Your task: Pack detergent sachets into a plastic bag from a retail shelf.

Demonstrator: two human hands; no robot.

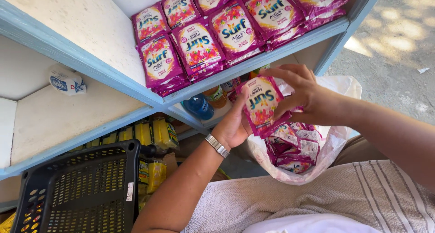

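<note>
A pale blue shelving unit (pixel 90 63) with white boards fills the upper left of the view; sunlit concrete ground (pixel 398 47) lies at the far right.

On the middle board at far left lies a small white-and-blue wrapped packet (pixel 67 81), alone. Below it, at bottom left, a black perforated plastic basket (pixel 81 187) stands in front of the lowest shelf and partly hides a row of yellow packets (pixel 154 133) stacked there. On the top board, rows of magenta detergent sachets (pixel 199 38) lie flat and overlapping, their long axes running up the board, away from the shelf's front edge. Under that board, a blue-capped bottle (pixel 199 107) and an orange bottle (pixel 216 96) stand just behind the hands.

The left hand (pixel 233 124), with a metal watch band (pixel 216 145) at the wrist, supports a small stack of magenta sachets (pixel 262 107) from behind, thumb on the left edge. The right hand (pixel 301 90) grips the same stack from the right, fingers curled over its top edge. The stack is held upright, printed face toward the camera, long axis near vertical and tilted slightly rightward at the top. It sits just below the top board's front edge and directly above a white plastic bag (pixel 335 142) holding more sachets, resting on a grey striped towel (pixel 362 192) across the lap.
</note>
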